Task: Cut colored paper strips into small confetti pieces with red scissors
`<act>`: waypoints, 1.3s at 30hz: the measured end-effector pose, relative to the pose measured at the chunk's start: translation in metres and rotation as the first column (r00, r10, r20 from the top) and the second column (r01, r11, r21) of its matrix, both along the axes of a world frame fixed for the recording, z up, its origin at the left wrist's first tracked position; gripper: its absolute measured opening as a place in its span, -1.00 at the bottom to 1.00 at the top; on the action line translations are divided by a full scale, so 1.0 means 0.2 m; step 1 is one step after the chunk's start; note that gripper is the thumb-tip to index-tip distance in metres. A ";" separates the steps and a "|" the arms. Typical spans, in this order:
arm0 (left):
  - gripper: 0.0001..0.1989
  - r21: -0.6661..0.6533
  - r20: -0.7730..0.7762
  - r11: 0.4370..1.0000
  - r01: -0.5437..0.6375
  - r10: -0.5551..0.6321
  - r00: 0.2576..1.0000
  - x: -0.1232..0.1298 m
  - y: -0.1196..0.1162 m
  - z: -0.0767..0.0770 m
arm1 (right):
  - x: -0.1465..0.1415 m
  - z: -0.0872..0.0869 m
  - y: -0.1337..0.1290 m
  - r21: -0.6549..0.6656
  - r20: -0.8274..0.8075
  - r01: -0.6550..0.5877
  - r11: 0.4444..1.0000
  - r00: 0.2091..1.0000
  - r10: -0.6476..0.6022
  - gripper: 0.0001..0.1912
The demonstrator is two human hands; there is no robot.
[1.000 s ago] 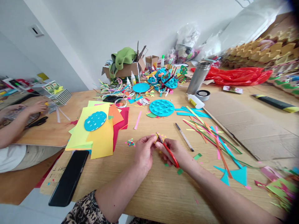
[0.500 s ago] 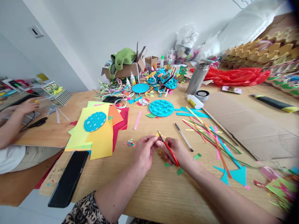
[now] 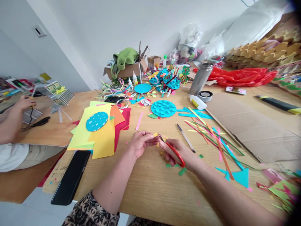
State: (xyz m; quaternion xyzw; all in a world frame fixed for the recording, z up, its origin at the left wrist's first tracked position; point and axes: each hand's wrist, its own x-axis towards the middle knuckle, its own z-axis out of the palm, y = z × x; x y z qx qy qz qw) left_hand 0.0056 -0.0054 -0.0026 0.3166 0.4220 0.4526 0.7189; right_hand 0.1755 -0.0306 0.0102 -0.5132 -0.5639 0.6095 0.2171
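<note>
My left hand (image 3: 141, 143) pinches a small piece of yellow paper (image 3: 155, 134) between thumb and fingers. In my right hand (image 3: 176, 151) are red-handled scissors (image 3: 176, 153), their tips at the edge of that piece. Small yellow and green paper scraps (image 3: 182, 171) lie on the wooden table beneath and beside my hands. A pen (image 3: 186, 138) rests just beyond my right hand. Farther back sits a round blue dimpled disc (image 3: 163, 108), and a blue oval with pale marks (image 3: 97, 121) lies on coloured paper sheets (image 3: 103, 149) to the left.
A black phone (image 3: 71, 177) lies at the near left edge. Paper strips (image 3: 219, 141) and cardboard (image 3: 254, 125) cover the right side. A steel flask (image 3: 201, 78) stands behind a glue bottle (image 3: 198, 102). At far left, another person's hand (image 3: 26, 103) works beside black scissors (image 3: 40, 122).
My left hand has opened out slightly and moved a little left, and the yellow piece now shows between its fingertips. The scissors have turned slightly in my right hand. The camera view has shifted slightly.
</note>
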 end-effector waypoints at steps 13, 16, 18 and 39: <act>-0.83 -0.033 -0.056 0.984 0.173 -0.174 0.983 -0.06 0.02 0.00 | 0.02 -0.04 0.00 0.006 0.015 -0.111 0.994 0.994 0.111 -0.56; -0.83 -0.034 -0.064 0.984 0.176 -0.178 0.982 -0.06 0.02 0.00 | 0.01 -0.02 0.00 -0.007 0.031 -0.109 0.994 0.994 0.109 -0.57; -0.83 -0.032 -0.071 0.983 0.182 -0.184 0.980 -0.06 0.02 0.00 | 0.01 -0.02 0.00 -0.010 0.043 -0.108 0.994 0.993 0.108 -0.57; -0.83 -0.032 -0.095 0.978 0.205 -0.207 0.974 -0.06 0.02 0.01 | 0.01 -0.07 0.00 0.040 0.081 -0.141 0.989 0.987 0.138 -0.55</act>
